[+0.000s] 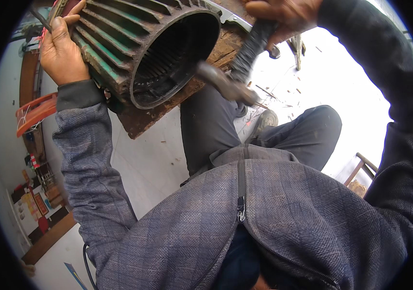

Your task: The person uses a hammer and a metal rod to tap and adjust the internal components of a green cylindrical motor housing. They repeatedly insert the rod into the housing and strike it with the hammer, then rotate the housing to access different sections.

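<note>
A finned electric motor housing, green paint worn to rusty grey, lies on its side with its round open end toward me. Grooves line the dark bore inside. At its far left edge my left hand is closed around a thin dark metal rod; the rod's far end is out of view. My right hand grips the black wrapped handle of a hammer, raised to the right of the housing. The hammer's head is blurred by motion and hangs over my knee.
Beneath the housing is a worn, rusty-brown work surface. Small debris litters the pale floor around my shoe. An orange plastic object stands at the left, with shelves of small goods lower down. A stool-like frame is at right.
</note>
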Action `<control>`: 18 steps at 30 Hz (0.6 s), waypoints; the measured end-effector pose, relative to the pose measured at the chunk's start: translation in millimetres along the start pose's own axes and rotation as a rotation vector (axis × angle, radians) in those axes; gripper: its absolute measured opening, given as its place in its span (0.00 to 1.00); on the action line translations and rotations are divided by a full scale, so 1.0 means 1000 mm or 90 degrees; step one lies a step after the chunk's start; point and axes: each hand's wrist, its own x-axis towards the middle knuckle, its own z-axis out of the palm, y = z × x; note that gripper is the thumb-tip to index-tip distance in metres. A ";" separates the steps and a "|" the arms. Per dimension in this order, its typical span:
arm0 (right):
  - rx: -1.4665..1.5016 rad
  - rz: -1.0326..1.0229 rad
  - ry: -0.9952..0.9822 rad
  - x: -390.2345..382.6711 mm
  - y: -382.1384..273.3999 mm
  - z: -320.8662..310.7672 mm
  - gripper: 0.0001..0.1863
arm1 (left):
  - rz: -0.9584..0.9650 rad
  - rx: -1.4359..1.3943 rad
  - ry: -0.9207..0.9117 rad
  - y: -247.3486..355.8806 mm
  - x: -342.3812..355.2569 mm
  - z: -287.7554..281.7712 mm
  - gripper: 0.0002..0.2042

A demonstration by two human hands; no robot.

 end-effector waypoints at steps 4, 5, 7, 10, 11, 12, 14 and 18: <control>0.002 0.092 -0.010 -0.007 0.004 -0.004 0.25 | 0.017 0.017 0.011 0.000 0.000 -0.001 0.19; 0.014 0.079 0.000 -0.009 0.005 -0.005 0.24 | 0.012 0.022 0.009 0.000 0.000 -0.001 0.19; 0.017 0.016 0.041 -0.012 0.006 -0.009 0.21 | 0.030 0.053 -0.002 0.000 -0.001 -0.001 0.19; -0.020 0.120 -0.011 -0.016 0.011 -0.017 0.20 | 0.013 0.015 -0.004 -0.001 0.000 0.001 0.19; -0.023 0.105 -0.048 -0.017 0.013 -0.020 0.21 | -0.014 -0.039 0.000 -0.002 0.000 0.001 0.19; -0.022 0.091 -0.028 -0.017 0.014 -0.023 0.21 | -0.021 -0.035 0.008 -0.002 0.000 0.002 0.19; -0.028 0.061 0.019 -0.017 0.016 -0.030 0.22 | -0.009 -0.027 0.004 -0.003 0.001 0.002 0.19; -0.023 0.136 0.082 -0.013 0.014 -0.041 0.24 | -0.049 -0.088 0.004 -0.003 0.002 0.003 0.19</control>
